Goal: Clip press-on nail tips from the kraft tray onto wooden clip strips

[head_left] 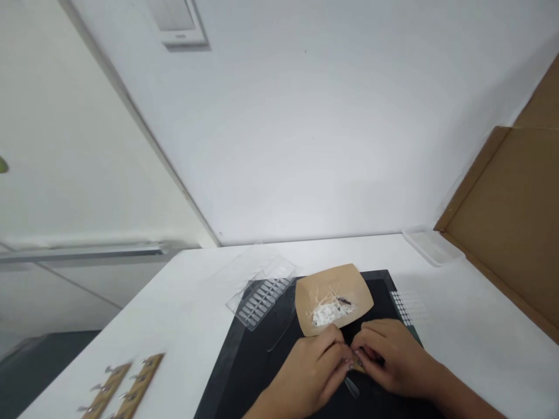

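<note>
My left hand [312,372] and my right hand [391,355] meet over a black mat [244,372] at the near edge of a white table [192,314]. Both have their fingers pinched together around a small thin piece between them, too small to name. A clear sliver [351,387] shows just below the fingertips. Right behind the hands sits a brown paper tray [334,297] holding white scraps and thin sticks.
A clear plastic tray of false nail tips [262,294] lies left of the paper tray. A sheet of small clear tabs [410,307] lies on the right. Two wooden strips with clips [122,390] sit at the near left. A cardboard box [510,221] and a clear lid [432,245] stand on the right.
</note>
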### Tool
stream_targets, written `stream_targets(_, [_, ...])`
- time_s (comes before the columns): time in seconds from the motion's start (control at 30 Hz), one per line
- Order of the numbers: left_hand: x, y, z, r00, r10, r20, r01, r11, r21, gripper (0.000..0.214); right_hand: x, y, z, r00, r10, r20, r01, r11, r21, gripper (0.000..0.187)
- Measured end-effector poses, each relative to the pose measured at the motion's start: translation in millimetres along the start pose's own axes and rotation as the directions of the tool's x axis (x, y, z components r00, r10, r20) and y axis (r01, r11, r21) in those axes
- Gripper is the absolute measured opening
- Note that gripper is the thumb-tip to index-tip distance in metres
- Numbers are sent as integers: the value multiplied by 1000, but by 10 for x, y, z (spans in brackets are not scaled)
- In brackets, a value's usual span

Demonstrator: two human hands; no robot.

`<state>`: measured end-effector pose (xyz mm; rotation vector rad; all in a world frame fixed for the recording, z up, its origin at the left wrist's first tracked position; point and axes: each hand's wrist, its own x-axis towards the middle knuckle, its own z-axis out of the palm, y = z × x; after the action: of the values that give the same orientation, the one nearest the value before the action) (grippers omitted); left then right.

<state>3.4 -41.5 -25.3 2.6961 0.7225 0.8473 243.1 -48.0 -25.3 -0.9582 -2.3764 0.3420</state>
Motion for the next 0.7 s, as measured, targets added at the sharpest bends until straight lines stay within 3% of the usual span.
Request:
stream_targets(0.27, [-10,-25,23,1000,8,-1,-8,1000,7,8,-10,-18,-3,1000,10,15,-10,1000,-10,7])
stream_targets(0.7, [0,-14,32,994,-16,-111,6,996,-85,13,-14,-4,9,1000,5,-19,-4,999,39,7])
